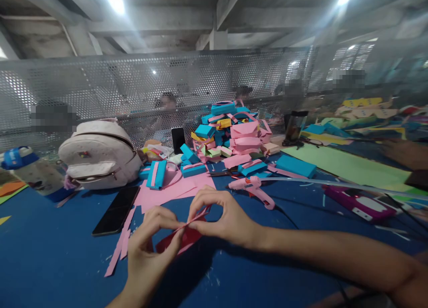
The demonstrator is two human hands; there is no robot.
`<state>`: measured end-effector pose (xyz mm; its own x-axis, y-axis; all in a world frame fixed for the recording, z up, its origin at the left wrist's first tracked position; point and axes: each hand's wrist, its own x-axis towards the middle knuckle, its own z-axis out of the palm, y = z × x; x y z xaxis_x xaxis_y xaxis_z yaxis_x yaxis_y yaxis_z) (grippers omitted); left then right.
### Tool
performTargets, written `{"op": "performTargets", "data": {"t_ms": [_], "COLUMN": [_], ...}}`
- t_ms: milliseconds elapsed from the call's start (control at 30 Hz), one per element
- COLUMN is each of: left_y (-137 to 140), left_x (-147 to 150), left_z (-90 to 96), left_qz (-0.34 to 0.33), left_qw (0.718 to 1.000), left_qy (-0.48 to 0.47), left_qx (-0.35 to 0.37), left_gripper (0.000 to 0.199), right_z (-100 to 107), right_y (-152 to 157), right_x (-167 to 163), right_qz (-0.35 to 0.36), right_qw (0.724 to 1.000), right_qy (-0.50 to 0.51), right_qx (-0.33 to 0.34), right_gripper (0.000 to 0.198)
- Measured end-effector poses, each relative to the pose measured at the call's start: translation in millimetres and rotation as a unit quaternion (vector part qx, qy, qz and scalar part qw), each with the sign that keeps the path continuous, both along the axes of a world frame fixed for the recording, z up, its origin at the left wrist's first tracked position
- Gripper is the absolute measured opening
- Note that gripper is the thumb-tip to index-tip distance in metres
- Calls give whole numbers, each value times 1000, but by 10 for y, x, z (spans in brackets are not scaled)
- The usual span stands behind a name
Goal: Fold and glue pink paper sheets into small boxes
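Observation:
Between my two hands is a small folded pink paper piece (191, 237), raised a little above the blue table (240, 272). My left hand (152, 236) pinches its near-left edge between thumb and fingers. Thumb and index finger of my right hand (224, 214) press on the same edge, close beside the left fingertips. Part of the paper lies hidden behind the fingers. Beyond my right hand rests a pink glue gun (252, 187) on its side. Pink paper strips (118, 245) and a black phone (117, 210) lie left of my left hand.
A heap of blue, pink and yellow paper boxes (245, 136) stands at the back. On the left are a white backpack (96, 156) and a bottle (40, 178). Rightward lie a purple device (359, 205), green sheets (337, 165) and a clear tube (334, 182). Another person's hand (406, 154) shows far right.

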<state>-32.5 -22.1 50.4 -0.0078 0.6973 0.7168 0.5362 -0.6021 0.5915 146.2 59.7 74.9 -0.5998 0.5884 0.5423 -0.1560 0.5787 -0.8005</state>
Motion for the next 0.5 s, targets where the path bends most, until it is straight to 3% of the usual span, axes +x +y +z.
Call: {"op": "performTargets", "data": {"t_ms": [500], "left_y": [17], "left_x": [-14], "left_z": [-16], "left_qz": [-51], "left_qw": [997], "left_qy": [-46], "left_qx": [-26], "left_gripper": [18], "right_z": [29], "right_y": [-2], "right_x": [11], "right_qz": [1], "right_qw": [1000], "right_qy": [0], "right_qx": [-11], "right_gripper": [8]}}
